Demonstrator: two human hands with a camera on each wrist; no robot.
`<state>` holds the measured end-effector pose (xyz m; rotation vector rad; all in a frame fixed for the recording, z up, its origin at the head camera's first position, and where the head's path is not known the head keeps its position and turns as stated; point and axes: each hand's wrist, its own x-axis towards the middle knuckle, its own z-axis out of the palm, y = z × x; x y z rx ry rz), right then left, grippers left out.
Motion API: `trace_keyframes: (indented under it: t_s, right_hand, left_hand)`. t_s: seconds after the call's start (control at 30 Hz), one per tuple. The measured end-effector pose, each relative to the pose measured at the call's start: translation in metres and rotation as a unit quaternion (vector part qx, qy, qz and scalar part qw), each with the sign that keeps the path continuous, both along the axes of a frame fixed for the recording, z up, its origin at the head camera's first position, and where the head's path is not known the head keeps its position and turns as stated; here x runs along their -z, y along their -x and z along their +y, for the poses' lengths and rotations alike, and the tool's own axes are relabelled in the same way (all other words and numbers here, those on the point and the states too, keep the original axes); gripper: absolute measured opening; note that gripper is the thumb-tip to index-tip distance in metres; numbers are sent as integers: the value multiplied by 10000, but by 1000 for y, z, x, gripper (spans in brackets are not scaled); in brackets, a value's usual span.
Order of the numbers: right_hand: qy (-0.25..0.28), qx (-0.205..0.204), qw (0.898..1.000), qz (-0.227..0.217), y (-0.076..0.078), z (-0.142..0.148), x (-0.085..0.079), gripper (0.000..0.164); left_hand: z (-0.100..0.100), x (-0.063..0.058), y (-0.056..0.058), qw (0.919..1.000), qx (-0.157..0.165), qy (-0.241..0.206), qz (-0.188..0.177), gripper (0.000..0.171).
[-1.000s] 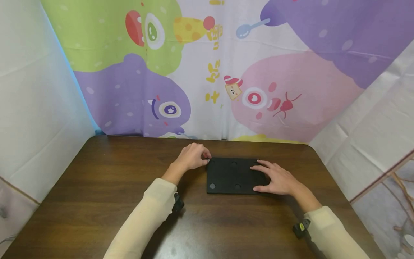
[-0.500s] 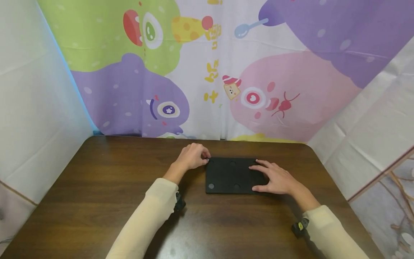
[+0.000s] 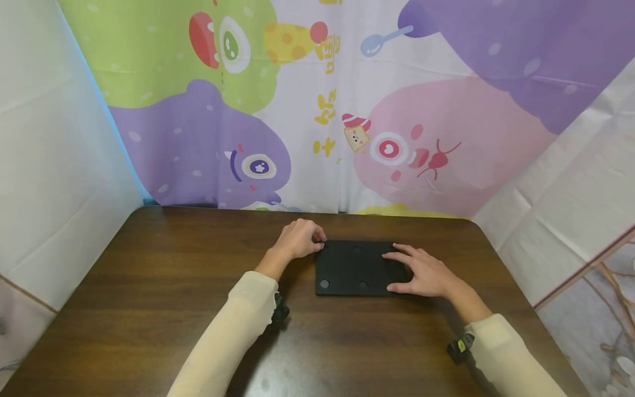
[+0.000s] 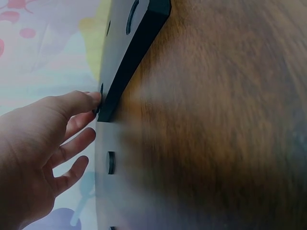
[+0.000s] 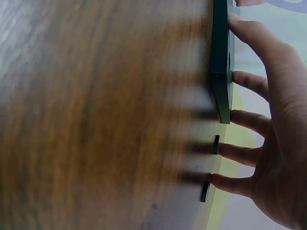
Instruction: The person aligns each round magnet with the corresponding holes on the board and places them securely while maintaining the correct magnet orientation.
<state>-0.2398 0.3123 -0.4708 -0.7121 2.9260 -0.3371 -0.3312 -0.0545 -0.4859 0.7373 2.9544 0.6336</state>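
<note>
A black rectangular board (image 3: 342, 268) with round spots lies flat on the table. At its far left corner my left hand (image 3: 297, 238) pinches what looks like a small black disc (image 4: 99, 98), mostly hidden by thumb and forefinger. The left hand's other fingers are loosely bent beyond the edge. My right hand (image 3: 426, 274) spreads over the board's right end, with thumb and fingertips touching it. In the right wrist view its outer fingertips are near two loose black discs, one nearer the board (image 5: 217, 144) and one farther off (image 5: 205, 190); contact is unclear.
The brown wooden table (image 3: 163, 298) extends round the board. Another black disc (image 4: 111, 163) lies past the board's left end in the left wrist view. A printed cartoon curtain (image 3: 317, 182) hangs along the far edge, with white cloth at both sides.
My left hand has shifted very slightly right over the board's far left corner. The right hand and the board stay in place.
</note>
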Motion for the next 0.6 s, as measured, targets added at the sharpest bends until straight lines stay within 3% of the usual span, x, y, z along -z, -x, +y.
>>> trace_keyframes:
  t_s: [0.17, 0.23, 0.3, 0.33, 0.43, 0.53, 0.57, 0.6]
  right_hand:
    - [9, -1, 10000, 16, 0, 0, 1, 84]
    - [16, 3, 10000, 16, 0, 0, 1, 84]
    - [22, 5, 10000, 11, 0, 0, 1, 84]
    - [27, 5, 10000, 12, -1, 0, 1, 84]
    - [21, 11, 10000, 19, -1, 0, 1, 84]
    - [17, 15, 10000, 10, -1, 0, 0, 84]
    - [14, 16, 10000, 9, -1, -1, 0, 84]
    - [10, 15, 10000, 6, -1, -1, -1, 84]
  left_hand:
    - [-1, 36, 30, 9999, 89, -24, -42, 15]
    - [1, 36, 30, 9999, 57, -100, -109, 14]
    - [2, 24, 20, 9999, 39, -47, -138, 14]
    - [2, 25, 20, 9999, 82, -79, -86, 15]
    - [5, -3, -4, 9998, 11, 66, -164, 17]
    - [6, -2, -4, 9999, 38, 85, -77, 19]
    - [7, -11, -11, 9999, -20, 114, -102, 17]
    - [8, -11, -11, 9998, -26, 140, -100, 17]
